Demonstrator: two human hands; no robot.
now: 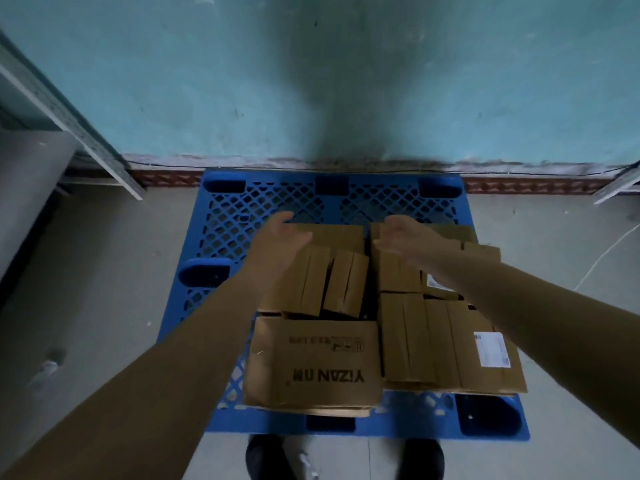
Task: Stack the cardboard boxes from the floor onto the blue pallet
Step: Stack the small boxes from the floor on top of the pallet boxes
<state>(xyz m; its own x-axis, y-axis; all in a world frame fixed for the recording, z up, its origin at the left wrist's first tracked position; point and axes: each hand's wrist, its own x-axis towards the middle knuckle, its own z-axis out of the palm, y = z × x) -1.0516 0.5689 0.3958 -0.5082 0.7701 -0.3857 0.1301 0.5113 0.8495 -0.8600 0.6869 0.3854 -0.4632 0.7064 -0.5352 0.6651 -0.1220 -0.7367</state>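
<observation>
The blue pallet lies on the floor against the wall, its lattice top bare at the back. Several brown cardboard boxes cover its near half: a printed box at the front left, a labelled box at the front right, and smaller boxes behind them. My left hand hovers over the far left of the stack with fingers straight and palm turned inward. My right hand hovers over the far right boxes, fingers also straight. Neither hand holds anything.
A teal wall rises right behind the pallet. Grey metal shelving stands at the left and another shelf post at the right. A white cable lies on the grey floor at the right. My shoes touch the pallet's near edge.
</observation>
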